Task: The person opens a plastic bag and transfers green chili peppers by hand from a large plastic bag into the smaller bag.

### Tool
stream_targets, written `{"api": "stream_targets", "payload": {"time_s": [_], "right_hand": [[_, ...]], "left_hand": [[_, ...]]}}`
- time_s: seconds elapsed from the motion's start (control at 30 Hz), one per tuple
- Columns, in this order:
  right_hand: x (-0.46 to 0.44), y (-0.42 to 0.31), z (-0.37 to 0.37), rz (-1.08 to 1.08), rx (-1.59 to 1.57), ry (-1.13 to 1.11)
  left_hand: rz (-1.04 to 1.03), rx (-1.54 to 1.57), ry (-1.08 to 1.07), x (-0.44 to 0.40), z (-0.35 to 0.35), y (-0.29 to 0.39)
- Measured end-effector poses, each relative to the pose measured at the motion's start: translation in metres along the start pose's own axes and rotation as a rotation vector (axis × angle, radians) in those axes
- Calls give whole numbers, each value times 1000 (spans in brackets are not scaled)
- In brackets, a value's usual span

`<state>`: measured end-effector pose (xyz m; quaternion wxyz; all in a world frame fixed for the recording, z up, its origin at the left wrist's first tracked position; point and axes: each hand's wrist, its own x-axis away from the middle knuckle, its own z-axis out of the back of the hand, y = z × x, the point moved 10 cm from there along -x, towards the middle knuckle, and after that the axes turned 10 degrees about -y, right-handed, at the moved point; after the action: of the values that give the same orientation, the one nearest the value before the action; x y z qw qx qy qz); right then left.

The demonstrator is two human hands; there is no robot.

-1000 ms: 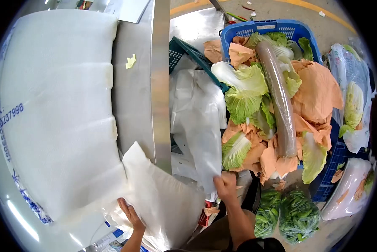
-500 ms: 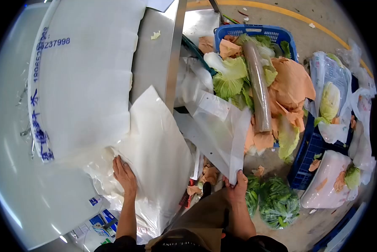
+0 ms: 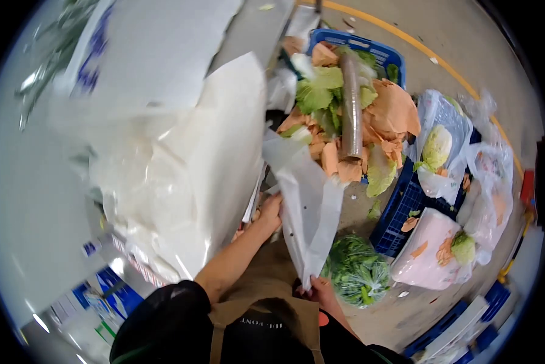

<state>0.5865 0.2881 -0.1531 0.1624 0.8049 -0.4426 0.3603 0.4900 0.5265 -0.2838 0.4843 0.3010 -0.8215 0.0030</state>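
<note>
A flat translucent plastic bag (image 3: 312, 209) with small dark holes hangs in front of my body. Its lower end is pinched in my right hand (image 3: 323, 292), near my apron. My left hand (image 3: 271, 212) is at the bag's left edge, close to the table side; its fingertips are hidden, so I cannot see whether it grips anything. Left of that hand, a large crumpled white plastic sheet (image 3: 163, 170) drapes over the table's edge. Beyond it lies a white foam box (image 3: 163, 54) with blue markings on its side, blurred.
A blue crate (image 3: 395, 57) overflows with cabbage leaves, orange paper and a brown tube (image 3: 352, 109). Right of it, a dark blue crate (image 3: 394, 212) stands beside bagged cabbage (image 3: 437, 145) and a pink plastic-wrapped bundle (image 3: 424, 246). A bag of green vegetables (image 3: 358, 270) sits on the floor.
My left hand has left the white sheet and moved right to the translucent bag's edge. My right hand, still holding the bag, has come lower, closer to my body. The view has shifted.
</note>
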Motion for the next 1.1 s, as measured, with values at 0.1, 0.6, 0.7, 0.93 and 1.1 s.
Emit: {"api": "stream_targets", "payload": {"time_s": [0.1, 0.6, 0.7, 0.93, 1.1], "right_hand": [[23, -93, 9, 104, 1718, 520], [-31, -37, -330, 380, 1314, -548], [-22, 19, -300, 104, 1315, -577], [75, 36, -246, 392, 1543, -231], [156, 51, -278, 586, 1181, -410]], "left_hand": [[-453, -959, 206, 67, -47, 77], [-1576, -1405, -582, 499, -74, 114], [-1567, -1259, -524, 562, -10, 131], [-1468, -1018, -449, 624, 80, 141], [-1598, -930, -519, 627, 82, 137]]}}
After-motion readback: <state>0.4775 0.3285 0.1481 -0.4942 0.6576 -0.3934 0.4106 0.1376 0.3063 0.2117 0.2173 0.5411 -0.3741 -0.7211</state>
